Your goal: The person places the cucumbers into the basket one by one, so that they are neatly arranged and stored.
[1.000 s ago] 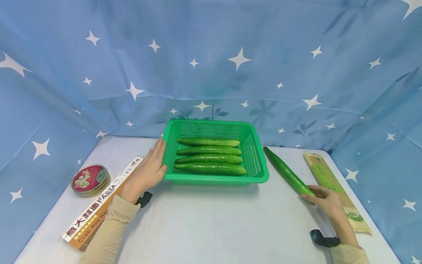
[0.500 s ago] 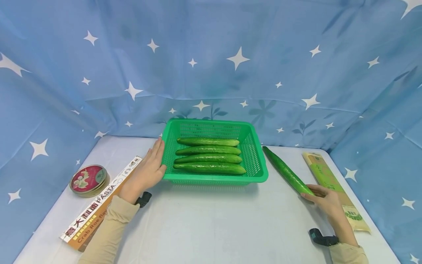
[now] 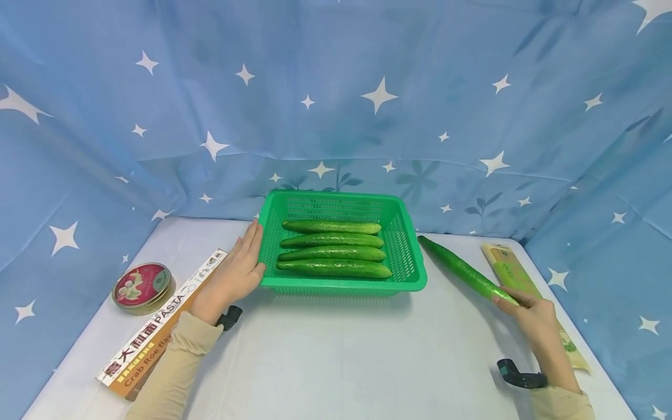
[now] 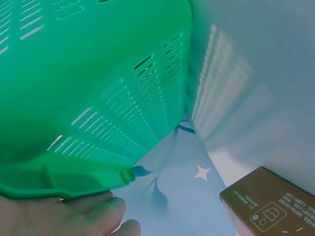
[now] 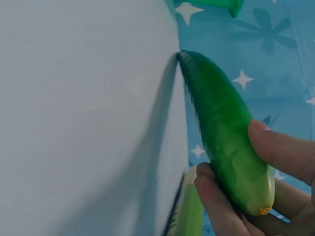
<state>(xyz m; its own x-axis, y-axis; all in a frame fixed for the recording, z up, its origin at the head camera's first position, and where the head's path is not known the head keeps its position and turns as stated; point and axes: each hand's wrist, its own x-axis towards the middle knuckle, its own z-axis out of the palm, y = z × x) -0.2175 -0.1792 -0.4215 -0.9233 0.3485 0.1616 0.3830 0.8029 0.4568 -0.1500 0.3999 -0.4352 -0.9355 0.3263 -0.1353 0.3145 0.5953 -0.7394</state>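
Observation:
Right of the basket, my right hand (image 3: 535,321) grips the near end of a cucumber (image 3: 464,271). In the right wrist view thumb and fingers wrap the pale end of this cucumber (image 5: 226,132), which slants up from the white table with its shadow beside it. My left hand (image 3: 237,274) lies with straight fingers along the left side of the green plastic basket (image 3: 343,284). The left wrist view shows the fingers (image 4: 106,211) against the underside of the basket's rim (image 4: 74,189). Several cucumbers (image 3: 333,252) lie in a row inside the basket, roughly parallel.
On the left are a pasta box (image 3: 163,324), partly behind my left forearm, and a round red-lidded tin (image 3: 143,286). A green-and-yellow packet (image 3: 517,271) lies at the right, partly behind my right hand. A blue star-patterned curtain (image 3: 336,105) bounds the table (image 3: 336,356).
My right hand has lifted the near end of the cucumber and shifted slightly right; the far end stays about where it was. The left hand and basket have not moved.

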